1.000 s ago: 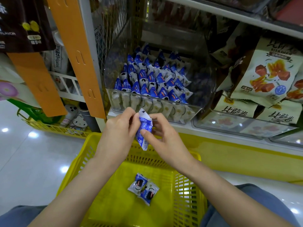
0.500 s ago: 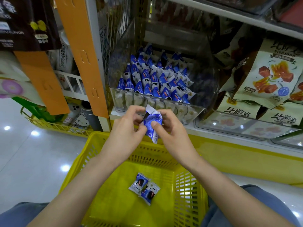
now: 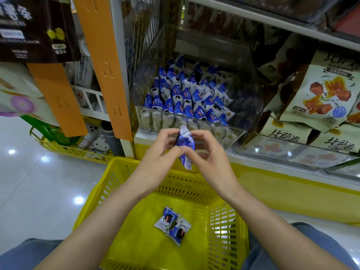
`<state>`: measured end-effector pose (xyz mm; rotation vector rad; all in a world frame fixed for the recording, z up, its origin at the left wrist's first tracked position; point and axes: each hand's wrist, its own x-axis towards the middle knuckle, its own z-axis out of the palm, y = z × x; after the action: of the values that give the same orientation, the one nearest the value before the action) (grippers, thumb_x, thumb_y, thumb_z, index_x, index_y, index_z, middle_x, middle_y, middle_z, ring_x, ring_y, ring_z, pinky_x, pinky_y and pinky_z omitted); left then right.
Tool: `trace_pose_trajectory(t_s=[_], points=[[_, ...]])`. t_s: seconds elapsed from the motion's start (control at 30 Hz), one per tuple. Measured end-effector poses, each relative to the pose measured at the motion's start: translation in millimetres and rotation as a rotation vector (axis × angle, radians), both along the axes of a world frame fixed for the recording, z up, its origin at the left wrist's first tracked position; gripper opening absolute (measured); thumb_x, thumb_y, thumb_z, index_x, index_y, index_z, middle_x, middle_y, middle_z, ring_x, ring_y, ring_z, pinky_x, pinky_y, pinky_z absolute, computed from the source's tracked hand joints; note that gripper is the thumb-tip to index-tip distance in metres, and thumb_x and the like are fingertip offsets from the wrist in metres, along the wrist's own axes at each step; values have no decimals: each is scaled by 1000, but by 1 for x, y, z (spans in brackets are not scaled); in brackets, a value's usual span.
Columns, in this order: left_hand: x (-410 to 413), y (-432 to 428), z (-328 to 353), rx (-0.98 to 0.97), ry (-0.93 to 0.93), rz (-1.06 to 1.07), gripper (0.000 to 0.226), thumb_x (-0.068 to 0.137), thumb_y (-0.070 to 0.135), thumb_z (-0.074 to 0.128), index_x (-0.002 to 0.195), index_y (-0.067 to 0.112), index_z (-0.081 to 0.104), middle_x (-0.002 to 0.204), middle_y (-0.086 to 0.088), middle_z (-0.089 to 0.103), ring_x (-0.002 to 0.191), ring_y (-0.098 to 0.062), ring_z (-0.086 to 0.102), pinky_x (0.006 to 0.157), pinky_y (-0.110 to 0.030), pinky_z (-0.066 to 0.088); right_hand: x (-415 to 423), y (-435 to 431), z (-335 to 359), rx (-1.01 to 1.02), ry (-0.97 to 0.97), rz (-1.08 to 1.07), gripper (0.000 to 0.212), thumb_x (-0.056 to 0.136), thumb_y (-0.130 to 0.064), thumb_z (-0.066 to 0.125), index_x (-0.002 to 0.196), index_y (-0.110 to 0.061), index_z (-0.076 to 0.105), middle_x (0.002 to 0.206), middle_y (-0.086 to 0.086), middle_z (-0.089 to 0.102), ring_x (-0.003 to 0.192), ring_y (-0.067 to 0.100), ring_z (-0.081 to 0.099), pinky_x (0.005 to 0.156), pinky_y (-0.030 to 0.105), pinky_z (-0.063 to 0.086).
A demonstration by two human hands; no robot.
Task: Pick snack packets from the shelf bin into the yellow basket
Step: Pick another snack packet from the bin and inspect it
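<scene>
We see both hands meet over the far edge of the yellow basket point(image 3: 136, 236), sharing one blue-and-white snack packet point(image 3: 185, 148). The left hand point(image 3: 157, 152) curls in from the left, its thumb and fingertips point(image 3: 168, 135) closed narrowly on the packet's upper part. The right hand point(image 3: 211, 158) mirrors it, with fingers point(image 3: 202, 135) bent and pinching the same packet from the right. Neither hand is spread wide. The packet stands nearly upright between them, with its white crimped end at the top and its lower end hanging free below the thumbs.

It is held just in front of the clear shelf bin point(image 3: 251, 106) and above the basket, inside neither. The bin sits on the shelf behind the hands, and rows of matching packets point(image 3: 187, 94) fill it, packed on edge and leaning back. The knuckles cover part of its front wall.

In the basket, two more packets point(image 3: 172, 226) lie flat, touching and partly overlapped near the middle of the floor, between the two forearms.

Right of the bin, beige snack bags point(image 3: 321, 94) lean in another clear tray. Left of it, orange hanging strips point(image 3: 101, 65) run down the shelf post, with a dark bag point(image 3: 35, 30) above. Another yellow basket point(image 3: 64, 151) sits on the glossy floor point(image 3: 39, 191). Blue trouser legs point(image 3: 19, 254) show at the lower corners.
</scene>
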<state>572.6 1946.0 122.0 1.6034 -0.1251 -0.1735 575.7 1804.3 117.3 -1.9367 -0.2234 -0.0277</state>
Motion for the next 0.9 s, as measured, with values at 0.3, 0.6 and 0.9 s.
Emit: trace_pose_trajectory(t_s=[0.3, 0.6, 0.9], points=[[2, -4, 4, -60, 11, 171, 20, 98, 20, 39, 102, 16, 58, 89, -10, 67, 77, -17, 63, 66, -31, 51, -5, 3, -1, -205, -88, 31, 62, 74, -34, 72, 128, -23, 44, 115, -14, 46, 109, -7, 46, 91, 5, 36], [7, 5, 9, -149, -5, 207, 28, 97, 27, 41, 91, 20, 67, 78, 1, 73, 70, -7, 67, 60, -16, 51, 2, -7, 18, 129, 191, 108, 19, 83, -6, 63, 93, -22, 62, 83, -6, 67, 67, -2, 59, 63, 12, 48], [23, 9, 33, 86, -330, 293, 16, 96, 22, 46, 105, 18, 58, 95, 5, 64, 84, -2, 59, 67, -14, 45, 5, -5, 36, 291, 165, 25, 31, 70, -33, 63, 94, -15, 62, 87, 0, 69, 70, 6, 65, 57, 17, 51]])
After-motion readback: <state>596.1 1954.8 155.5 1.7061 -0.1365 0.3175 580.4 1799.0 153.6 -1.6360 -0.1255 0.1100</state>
